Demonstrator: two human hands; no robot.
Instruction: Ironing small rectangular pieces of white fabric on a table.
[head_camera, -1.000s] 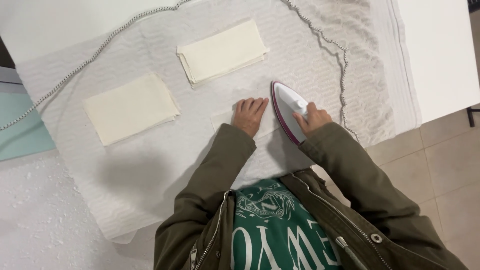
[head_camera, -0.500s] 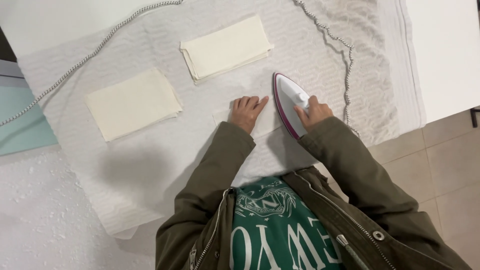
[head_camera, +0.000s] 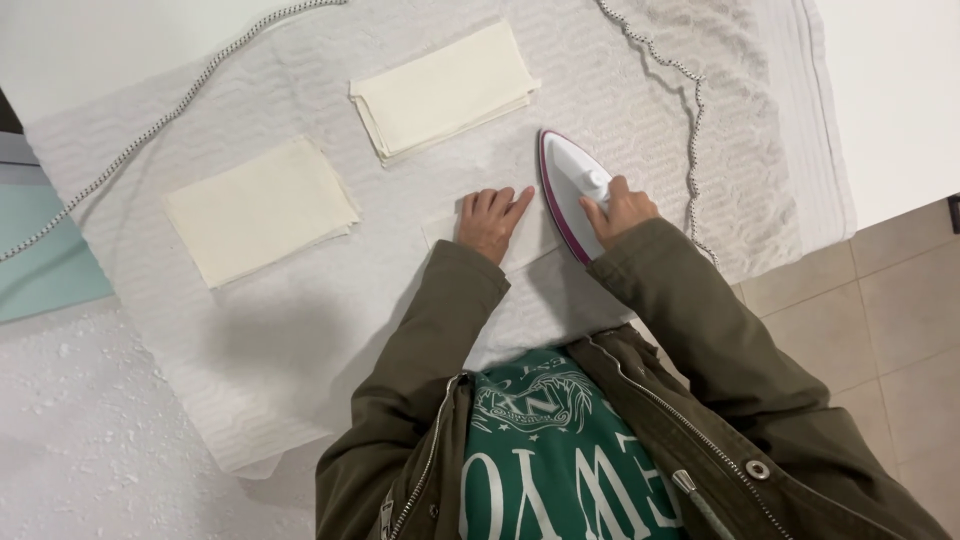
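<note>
On the white textured towel (head_camera: 300, 330) spread over the work surface, near the middle and just in front of the person, a white clothes iron with a magenta edge (head_camera: 566, 190) stands sole-down, nose pointing to the far side. The right hand (head_camera: 622, 208) is closed around its handle at the near end, fingers wrapped over the top. Just left of the iron, the left hand (head_camera: 490, 220) lies flat with fingers extended and together, pressing on a small pale cream cloth piece (head_camera: 535, 240) that is largely hidden beneath hand and iron; its exact outline cannot be told. Farther left lies a cream folded rectangular cloth (head_camera: 258, 208), and at the far centre a stack of cream folded cloths (head_camera: 442, 88), both apart from the hands. A black-and-white braided cord (head_camera: 690, 130) runs along the right of the towel, well apart from the cloths. Judgement: the iron appears rigid and fairly heavy, with a hot sole, so the handle is the only safe hold; the cloth appears thin, limp and light, prone to shifting unless pinned flat at its edge.
</note>
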